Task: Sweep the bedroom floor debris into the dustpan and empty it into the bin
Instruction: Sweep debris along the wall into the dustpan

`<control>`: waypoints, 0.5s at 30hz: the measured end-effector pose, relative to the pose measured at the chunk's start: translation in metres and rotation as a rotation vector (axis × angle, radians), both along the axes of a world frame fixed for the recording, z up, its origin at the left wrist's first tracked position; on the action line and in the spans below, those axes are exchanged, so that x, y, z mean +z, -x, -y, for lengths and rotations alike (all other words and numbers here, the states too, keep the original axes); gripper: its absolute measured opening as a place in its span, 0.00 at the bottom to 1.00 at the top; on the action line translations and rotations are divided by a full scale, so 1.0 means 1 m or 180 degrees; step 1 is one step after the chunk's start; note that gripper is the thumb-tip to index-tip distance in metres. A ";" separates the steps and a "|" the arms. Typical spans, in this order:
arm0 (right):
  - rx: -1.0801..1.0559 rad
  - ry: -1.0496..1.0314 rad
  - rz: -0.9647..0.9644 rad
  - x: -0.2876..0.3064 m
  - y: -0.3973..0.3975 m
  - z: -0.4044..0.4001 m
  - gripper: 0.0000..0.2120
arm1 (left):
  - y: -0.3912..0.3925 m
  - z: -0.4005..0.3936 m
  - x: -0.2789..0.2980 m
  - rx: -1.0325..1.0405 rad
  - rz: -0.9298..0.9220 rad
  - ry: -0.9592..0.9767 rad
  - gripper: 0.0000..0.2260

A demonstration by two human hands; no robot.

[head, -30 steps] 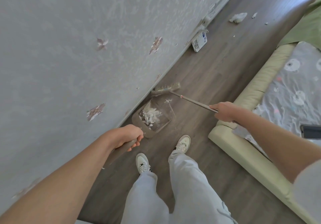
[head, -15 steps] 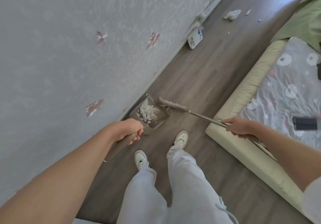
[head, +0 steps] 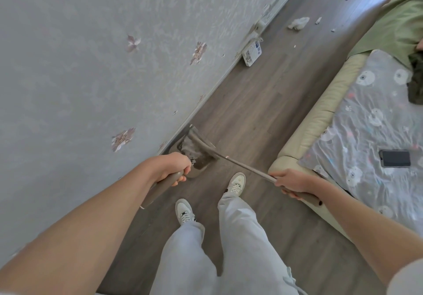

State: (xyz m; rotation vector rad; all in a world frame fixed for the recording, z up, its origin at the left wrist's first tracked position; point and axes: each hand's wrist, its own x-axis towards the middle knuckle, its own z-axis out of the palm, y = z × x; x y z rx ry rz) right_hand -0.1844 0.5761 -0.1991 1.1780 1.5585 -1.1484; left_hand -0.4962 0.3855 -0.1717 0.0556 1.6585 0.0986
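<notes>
Both hands are closed around handles. The left hand (head: 175,169) has its fingers wrapped round the brown handle of the dustpan (head: 194,157), which sits on the wooden floor (head: 263,116) close against the foot of the wall (head: 80,66), just ahead of the person's shoes. The right hand (head: 291,181) grips the thin shaft of the broom (head: 247,169), with the thicker dark end of that shaft sticking out behind the hand over the edge of the bed (head: 320,121). The broom's head (head: 201,141) lies across the open mouth of the dustpan, touching it. White debris (head: 191,150) shows inside the pan, partly hidden by the broom head and the left hand.

Below the pan stand two white sneakers, the left shoe (head: 184,210) and the right shoe (head: 237,183), under pale grey trousers (head: 229,249).

Farther along the floor, a small white box (head: 251,52) leans at the base of the wall. Beyond it lie a crumpled white wad (head: 298,23) and several small white scraps (head: 318,20), well apart from the dustpan.

On the right, the bed has a cream padded frame and a grey sheet printed with pale round figures. A dark phone (head: 394,158) lies flat on that sheet, and a green blanket (head: 400,20) covers the bed's far end.
</notes>
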 end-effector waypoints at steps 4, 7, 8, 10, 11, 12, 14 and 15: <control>0.0225 -0.0338 -0.0071 -0.006 -0.007 0.035 0.19 | -0.002 0.000 0.003 0.0050 0.0015 -0.0031 0.07; 0.0281 -0.0142 -0.0020 -0.016 0.002 0.051 0.14 | -0.005 0.001 0.002 0.0044 0.0002 -0.0037 0.08; 0.0185 -0.0079 -0.0033 -0.015 -0.001 0.044 0.14 | -0.005 0.001 0.002 0.0045 0.0001 -0.0044 0.07; -0.0108 -0.0052 -0.0070 -0.009 -0.014 0.025 0.17 | -0.004 0.003 0.002 0.0040 -0.0013 -0.0050 0.07; -0.0210 -0.0110 -0.0081 -0.007 -0.022 0.019 0.18 | -0.004 0.004 0.002 0.0033 -0.0024 -0.0053 0.08; -0.0224 -0.0220 -0.0088 -0.006 -0.027 0.017 0.19 | -0.005 0.005 0.001 0.0030 -0.0032 -0.0056 0.08; -0.0016 -0.0439 -0.0016 -0.011 -0.022 0.026 0.16 | -0.007 0.007 0.002 0.0032 -0.0038 -0.0055 0.08; 0.0080 -0.0457 0.0019 -0.013 -0.012 0.033 0.15 | -0.009 0.008 0.002 0.0039 -0.0042 -0.0066 0.08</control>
